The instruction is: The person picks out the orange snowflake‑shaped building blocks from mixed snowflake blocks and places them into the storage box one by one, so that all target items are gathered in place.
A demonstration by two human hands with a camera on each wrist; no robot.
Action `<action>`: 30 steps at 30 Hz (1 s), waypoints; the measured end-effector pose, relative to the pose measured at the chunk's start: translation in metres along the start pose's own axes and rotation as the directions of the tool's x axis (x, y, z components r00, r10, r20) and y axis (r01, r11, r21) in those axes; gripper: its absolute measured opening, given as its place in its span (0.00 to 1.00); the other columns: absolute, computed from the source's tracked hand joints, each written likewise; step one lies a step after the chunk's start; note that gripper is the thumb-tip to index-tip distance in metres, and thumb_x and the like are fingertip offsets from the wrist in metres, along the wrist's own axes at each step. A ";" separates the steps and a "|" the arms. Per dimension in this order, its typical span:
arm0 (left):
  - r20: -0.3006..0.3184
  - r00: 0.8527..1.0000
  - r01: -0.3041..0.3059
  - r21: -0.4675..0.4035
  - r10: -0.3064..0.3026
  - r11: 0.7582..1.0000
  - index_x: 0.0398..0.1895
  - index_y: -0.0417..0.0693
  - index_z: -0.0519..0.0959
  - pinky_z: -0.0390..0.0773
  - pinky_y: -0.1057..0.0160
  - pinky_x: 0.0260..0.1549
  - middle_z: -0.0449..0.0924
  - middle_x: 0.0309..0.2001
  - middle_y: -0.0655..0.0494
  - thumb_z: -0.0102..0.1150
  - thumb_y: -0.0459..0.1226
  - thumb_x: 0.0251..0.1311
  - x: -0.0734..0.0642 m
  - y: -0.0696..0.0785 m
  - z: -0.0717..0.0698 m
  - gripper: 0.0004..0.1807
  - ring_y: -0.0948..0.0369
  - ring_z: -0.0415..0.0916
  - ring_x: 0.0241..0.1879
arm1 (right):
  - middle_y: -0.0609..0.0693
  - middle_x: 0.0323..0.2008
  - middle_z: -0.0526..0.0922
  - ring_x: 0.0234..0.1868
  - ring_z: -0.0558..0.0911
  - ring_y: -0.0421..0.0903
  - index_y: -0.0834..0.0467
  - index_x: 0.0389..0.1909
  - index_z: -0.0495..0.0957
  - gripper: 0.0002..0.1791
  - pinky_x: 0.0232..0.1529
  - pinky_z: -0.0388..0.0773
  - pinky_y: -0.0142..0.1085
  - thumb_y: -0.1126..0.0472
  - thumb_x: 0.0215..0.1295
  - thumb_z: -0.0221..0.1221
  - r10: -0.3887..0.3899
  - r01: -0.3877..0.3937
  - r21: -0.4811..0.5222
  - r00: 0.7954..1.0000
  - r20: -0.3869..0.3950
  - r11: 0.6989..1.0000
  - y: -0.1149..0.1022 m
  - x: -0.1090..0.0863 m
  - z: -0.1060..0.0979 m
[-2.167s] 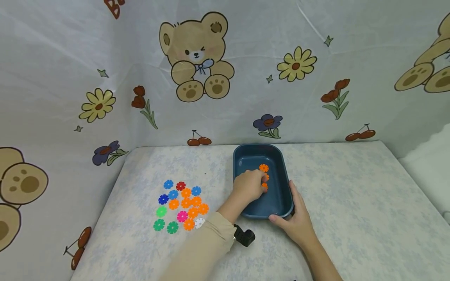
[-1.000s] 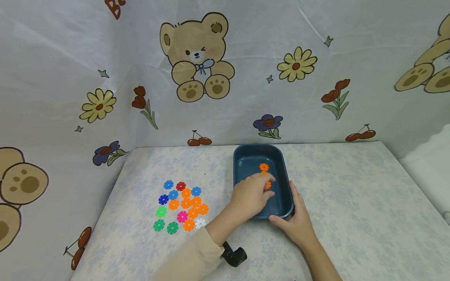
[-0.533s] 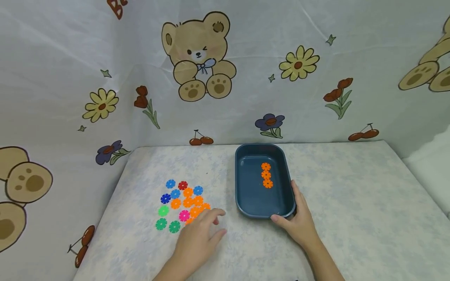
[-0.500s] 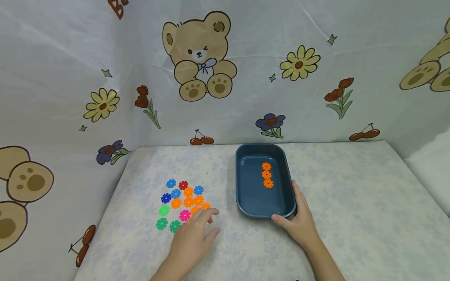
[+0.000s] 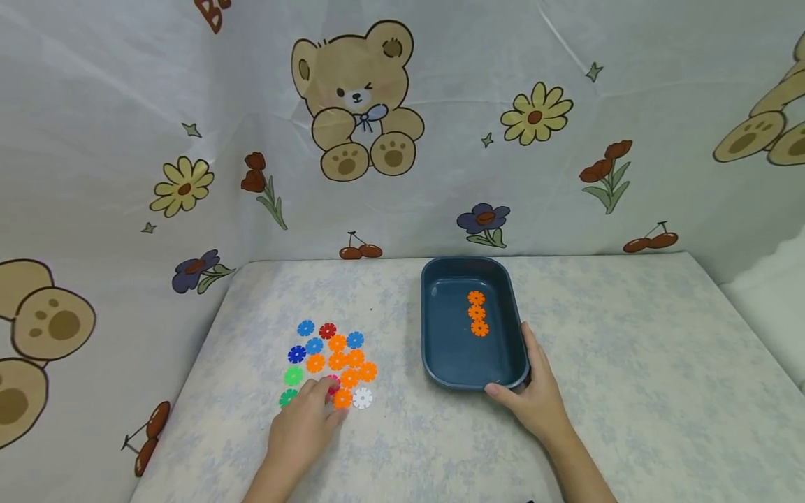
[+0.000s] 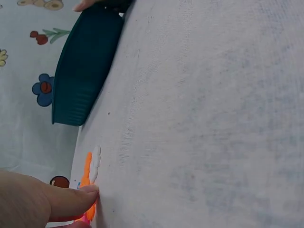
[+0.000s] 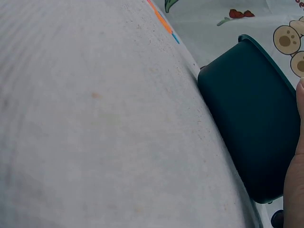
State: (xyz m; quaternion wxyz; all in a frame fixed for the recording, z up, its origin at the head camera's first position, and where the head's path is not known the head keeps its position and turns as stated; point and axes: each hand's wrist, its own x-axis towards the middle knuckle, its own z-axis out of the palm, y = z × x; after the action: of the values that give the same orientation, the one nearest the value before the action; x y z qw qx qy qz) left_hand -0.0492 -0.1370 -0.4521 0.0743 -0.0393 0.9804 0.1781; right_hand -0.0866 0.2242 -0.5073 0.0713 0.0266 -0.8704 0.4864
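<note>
My left hand (image 5: 303, 426) reaches over the near part of a cluster of notched plastic snowflake discs, its fingers loosely bent. The index fingertip overlaps a pink disc (image 5: 335, 384), and the thumb tip lies at the lower edge of an orange disc (image 5: 342, 399). In the left wrist view the thumb (image 6: 71, 202) stretches across the edge-on orange disc (image 6: 87, 166). My right hand (image 5: 534, 398) grips the near right corner of a dark blue tray (image 5: 462, 367), thumb at the front rim, fingers along the side. Three orange discs (image 5: 476, 313) form a row inside.
Around the left hand lie more orange discs, a white disc (image 5: 363, 398), a red disc (image 5: 328, 330), several blue discs (image 5: 305, 327) and green discs (image 5: 293, 375). A cloth wall (image 5: 434, 84) with bear and flower prints rises behind the pale table (image 5: 629, 363).
My left hand has left the tray, where the three orange discs stay in a row, and has moved left to the disc cluster. The right hand has kept its hold on the tray.
</note>
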 end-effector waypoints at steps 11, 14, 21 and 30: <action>0.026 1.000 0.019 -0.062 -0.017 0.998 0.38 0.52 0.79 0.74 0.64 0.26 0.75 0.35 0.61 0.73 0.42 0.53 0.007 0.002 0.000 0.14 0.64 0.71 0.29 | 0.52 0.79 0.50 0.75 0.57 0.56 0.36 0.79 0.39 0.68 0.63 0.54 0.18 0.58 0.44 0.78 -0.030 0.030 0.022 1.000 0.003 0.999 -0.002 0.001 -0.001; 0.040 0.999 0.023 -0.080 -0.019 0.997 0.35 0.53 0.79 0.74 0.64 0.27 0.75 0.34 0.61 0.73 0.41 0.53 0.008 0.002 -0.001 0.12 0.63 0.71 0.29 | 0.53 0.79 0.50 0.75 0.57 0.56 0.36 0.79 0.39 0.69 0.60 0.52 0.14 0.58 0.44 0.78 -0.036 0.036 0.029 0.999 0.000 0.999 -0.003 0.001 -0.001; 0.063 0.996 0.065 -0.054 -0.062 0.996 0.39 0.53 0.79 0.75 0.62 0.28 0.76 0.34 0.61 0.74 0.43 0.52 0.009 0.001 -0.003 0.15 0.63 0.72 0.30 | 0.51 0.79 0.49 0.76 0.56 0.56 0.36 0.79 0.39 0.68 0.68 0.57 0.26 0.57 0.44 0.78 -0.025 0.025 0.019 1.000 0.005 1.000 -0.002 0.001 -0.001; 0.114 0.991 0.082 -0.115 -0.069 0.990 0.36 0.56 0.76 0.71 0.63 0.27 0.74 0.30 0.62 0.76 0.42 0.50 0.012 0.000 -0.002 0.16 0.62 0.70 0.29 | 0.52 0.79 0.49 0.76 0.57 0.56 0.36 0.79 0.38 0.68 0.69 0.61 0.42 0.56 0.46 0.77 0.008 -0.008 0.008 1.000 0.015 1.000 -0.001 0.000 -0.001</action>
State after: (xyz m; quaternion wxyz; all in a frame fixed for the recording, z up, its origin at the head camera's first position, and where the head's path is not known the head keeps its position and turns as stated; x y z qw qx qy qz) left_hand -0.0610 -0.1383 -0.4519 0.1324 -0.0708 0.9602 0.2356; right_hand -0.0860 0.2243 -0.5061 0.0625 0.0270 -0.8689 0.4902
